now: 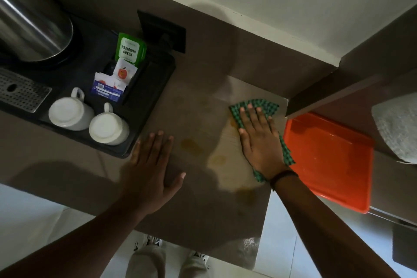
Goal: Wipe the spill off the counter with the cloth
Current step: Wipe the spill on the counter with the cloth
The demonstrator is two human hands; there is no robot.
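A green checked cloth lies flat on the brown counter, near its right end. My right hand presses down on the cloth with the fingers spread. Yellowish spill patches dot the counter between my hands, with one more patch near the front edge. My left hand rests flat on the counter to the left of the spill, palm down, holding nothing.
A black tray at the left holds two upturned white cups, tea sachets and a steel kettle. An orange plastic tray sits right of the cloth. The wall runs along the back.
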